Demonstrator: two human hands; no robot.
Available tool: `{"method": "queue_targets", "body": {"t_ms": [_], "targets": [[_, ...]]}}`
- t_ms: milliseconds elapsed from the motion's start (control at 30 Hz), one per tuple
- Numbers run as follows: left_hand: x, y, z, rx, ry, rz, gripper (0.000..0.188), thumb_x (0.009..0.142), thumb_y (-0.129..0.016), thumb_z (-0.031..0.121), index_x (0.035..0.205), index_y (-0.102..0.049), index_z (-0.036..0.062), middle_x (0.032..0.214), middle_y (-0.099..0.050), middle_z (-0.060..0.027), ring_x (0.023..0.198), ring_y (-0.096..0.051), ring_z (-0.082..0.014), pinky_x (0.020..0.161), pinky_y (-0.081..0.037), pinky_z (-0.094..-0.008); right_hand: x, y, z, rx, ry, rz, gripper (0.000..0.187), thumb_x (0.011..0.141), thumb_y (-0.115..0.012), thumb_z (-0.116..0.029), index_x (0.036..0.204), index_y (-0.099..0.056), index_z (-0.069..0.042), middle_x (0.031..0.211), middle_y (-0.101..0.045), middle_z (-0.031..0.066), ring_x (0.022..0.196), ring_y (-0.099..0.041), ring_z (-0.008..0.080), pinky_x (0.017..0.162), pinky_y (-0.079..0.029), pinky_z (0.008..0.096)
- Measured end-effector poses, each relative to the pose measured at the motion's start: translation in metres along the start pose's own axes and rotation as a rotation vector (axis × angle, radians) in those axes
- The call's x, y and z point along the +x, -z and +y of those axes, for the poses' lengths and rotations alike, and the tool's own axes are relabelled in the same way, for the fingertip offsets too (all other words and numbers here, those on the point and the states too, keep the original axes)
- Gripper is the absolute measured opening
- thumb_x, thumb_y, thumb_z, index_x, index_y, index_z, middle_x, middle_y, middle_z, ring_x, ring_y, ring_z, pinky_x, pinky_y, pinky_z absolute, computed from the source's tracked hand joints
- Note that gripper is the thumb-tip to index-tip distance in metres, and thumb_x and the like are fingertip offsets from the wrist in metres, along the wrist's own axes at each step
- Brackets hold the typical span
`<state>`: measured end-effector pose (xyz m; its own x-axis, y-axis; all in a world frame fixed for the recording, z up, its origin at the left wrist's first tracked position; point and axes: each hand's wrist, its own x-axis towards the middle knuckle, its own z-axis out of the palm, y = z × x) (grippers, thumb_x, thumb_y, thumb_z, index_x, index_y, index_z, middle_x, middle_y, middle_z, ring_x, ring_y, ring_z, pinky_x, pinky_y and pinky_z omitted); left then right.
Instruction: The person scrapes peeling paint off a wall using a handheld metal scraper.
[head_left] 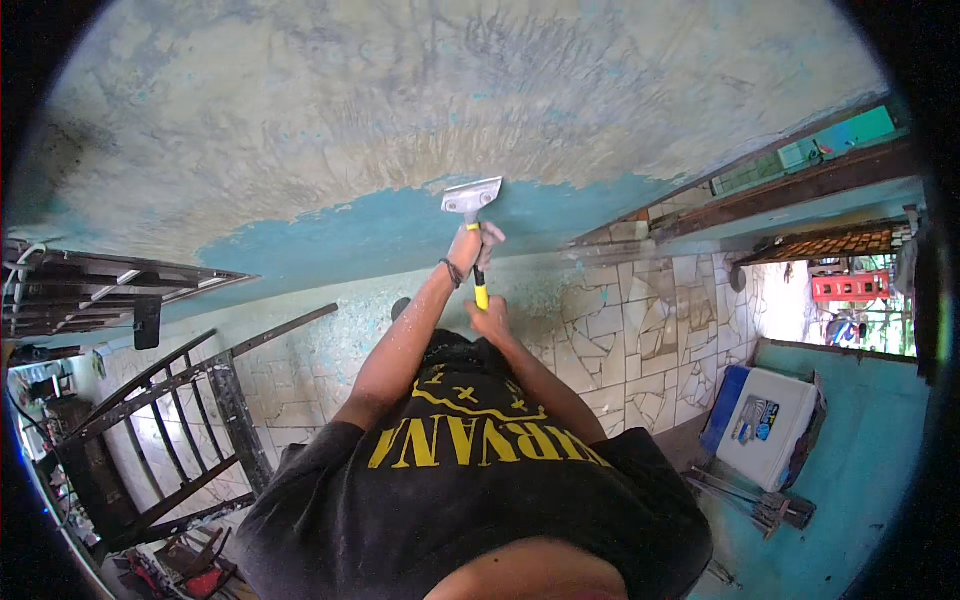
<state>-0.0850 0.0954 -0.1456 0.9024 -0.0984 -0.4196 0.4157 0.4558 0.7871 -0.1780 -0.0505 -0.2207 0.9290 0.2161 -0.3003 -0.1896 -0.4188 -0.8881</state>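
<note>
the left hand [472, 246] is wrapped round the scraper [468, 202] just below its blade; the right hand [489, 318] is closed on the yellow handle end, nearer the body. beyond the grip, the blade is at the ragged edge of blue paint [345, 230] on the wall [300, 110]. a cooler [760, 415] sits well right of the grip.

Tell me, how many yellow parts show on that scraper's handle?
2: a small yellow band just below the scraper's metal head, and a longer yellow section toward the lower end. Stretches of the handle are covered, so more yellow may be hidden.
</note>
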Motion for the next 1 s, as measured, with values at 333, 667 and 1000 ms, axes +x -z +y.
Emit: {"method": "queue_targets", "body": {"t_ms": [333, 667, 1000], "targets": [[-0.01, -0.004, 0.003, -0.031, 0.085, -0.013, 0.019, 0.089, -0.05, 0.003, 0.101, -0.064, -0.0001, 0.056, -0.039, 0.0026, 0.04, -0.033, -0.0111, 0.042, -0.033, -0.0297, -0.011, -0.016, 0.008, -0.051, -0.064, 0.086, 0.039, 0.093, -0.076, -0.024, 0.068, -0.06, 0.001, 0.055, -0.06, 0.0105, 0.05, -0.063, 0.0237, 0.052, -0.048, 0.043], [-0.012, -0.011, 0.017, -0.038, 0.095, -0.012, 0.019, 0.092, -0.049, 0.004, 0.102, -0.064, -0.0009, 0.058, -0.038, 0.0039, 0.044, -0.032, -0.0094, 0.042, -0.03, -0.0286, -0.007, -0.017, 0.008, -0.061, -0.046, 0.101, 0.043, 0.091, -0.078, -0.029, 0.067, -0.061, 0.003, 0.059, -0.062, 0.0195, 0.056, -0.068, 0.0314, 0.057, -0.051, 0.0487], [-0.013, -0.039, 0.053, -0.226, -0.071, -0.118, 0.018, 0.088, -0.051, -0.002, 0.102, -0.062, -0.0031, 0.061, -0.036, 0.0049, 0.047, -0.031, -0.0079, 0.047, -0.027, -0.0276, 0.034, 0.05, -0.042, -0.158, 0.219, 0.107, 0.038, 0.09, -0.074, -0.022, 0.066, -0.065, 0.006, 0.064, -0.062, 0.031, 0.068, -0.068, 0.0512, 0.063, -0.05, 0.0559]]}}
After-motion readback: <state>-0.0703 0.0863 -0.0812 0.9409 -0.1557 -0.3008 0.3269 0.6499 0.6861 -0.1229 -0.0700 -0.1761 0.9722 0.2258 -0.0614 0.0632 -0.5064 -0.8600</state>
